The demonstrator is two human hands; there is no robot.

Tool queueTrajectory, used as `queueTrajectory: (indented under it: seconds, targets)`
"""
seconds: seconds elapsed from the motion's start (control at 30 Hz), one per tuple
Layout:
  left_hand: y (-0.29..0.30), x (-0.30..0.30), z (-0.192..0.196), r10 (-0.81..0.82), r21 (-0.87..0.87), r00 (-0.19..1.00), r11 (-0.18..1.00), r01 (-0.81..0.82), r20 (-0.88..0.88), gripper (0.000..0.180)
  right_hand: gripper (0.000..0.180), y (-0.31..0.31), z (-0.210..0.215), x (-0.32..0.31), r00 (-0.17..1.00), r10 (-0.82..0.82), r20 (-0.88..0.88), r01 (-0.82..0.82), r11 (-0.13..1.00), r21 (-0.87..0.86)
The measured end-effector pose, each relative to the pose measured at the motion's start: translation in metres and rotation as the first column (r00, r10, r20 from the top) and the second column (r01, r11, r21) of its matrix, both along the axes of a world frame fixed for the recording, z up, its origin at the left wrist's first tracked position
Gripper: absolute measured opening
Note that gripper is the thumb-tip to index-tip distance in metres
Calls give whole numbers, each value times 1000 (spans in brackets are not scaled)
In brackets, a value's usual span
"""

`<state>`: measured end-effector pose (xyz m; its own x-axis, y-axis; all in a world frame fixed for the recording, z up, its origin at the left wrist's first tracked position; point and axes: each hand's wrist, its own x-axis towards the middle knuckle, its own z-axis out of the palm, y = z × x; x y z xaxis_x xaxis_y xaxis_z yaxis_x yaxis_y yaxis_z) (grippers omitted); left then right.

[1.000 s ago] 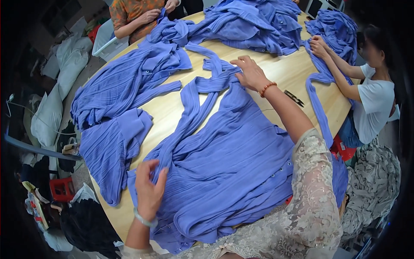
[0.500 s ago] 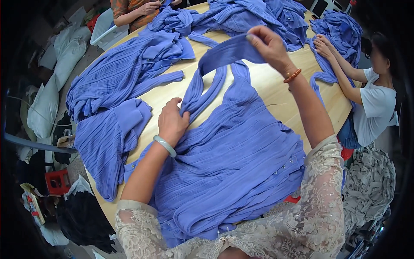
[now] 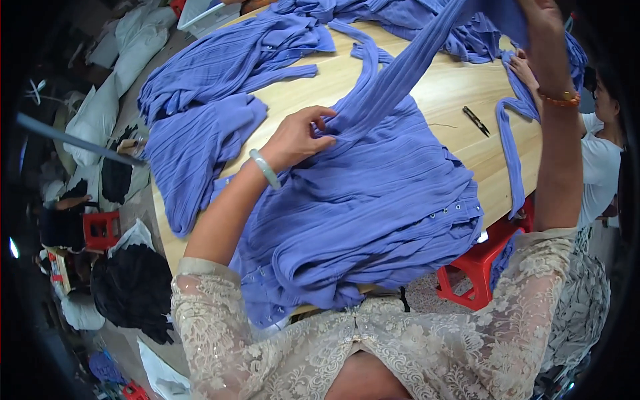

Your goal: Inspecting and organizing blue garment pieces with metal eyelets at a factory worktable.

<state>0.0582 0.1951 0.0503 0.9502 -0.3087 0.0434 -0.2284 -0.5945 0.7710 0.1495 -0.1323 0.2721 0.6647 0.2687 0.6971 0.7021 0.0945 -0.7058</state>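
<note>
Long blue sash [image 3: 407,73] of the pleated garment runs taut, its long axis slanting from the stack near the table's front edge up and to the right. Left hand [image 3: 300,137] pinches its lower end against the garment stack [image 3: 373,207], fingers closed on cloth. Right hand [image 3: 543,27] grips the upper end, raised high, partly cut off. Wooden table [image 3: 467,100] beneath; small snips [image 3: 476,121] lie apart to the right.

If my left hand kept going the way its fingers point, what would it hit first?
Likely the taut blue fabric strip it already pinches: the left hand points right, into the strip's base on the pleated blue garment. Beyond lies bare wooden table, though depth is unclear.
</note>
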Motion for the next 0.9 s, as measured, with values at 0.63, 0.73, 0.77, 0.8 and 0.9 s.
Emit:
queueTrajectory:
  seconds: [0.63,0.73,0.77,0.8,0.9]
  targets:
    - [29,-128,51,105,-136,974,988,-78,203,48,27,-87,-51,-69,938,-265,-222,76,784,-616]
    - [44,-155,35,114,-149,993,983,-110,16,33,26,-110,-139,-68,839,-196,-508,-54,899,-436]
    - [47,-161,28,115,-96,993,988,-118,-30,29,25,-110,-162,-72,823,-195,-533,-67,899,-433]
    - [49,-166,23,124,-39,989,991,-127,-75,26,21,-107,-184,-74,810,-276,-518,-44,851,-523]
    - [50,-178,-1,225,16,963,974,-225,-146,20,20,-92,-236,-78,823,-395,-409,95,805,-585]
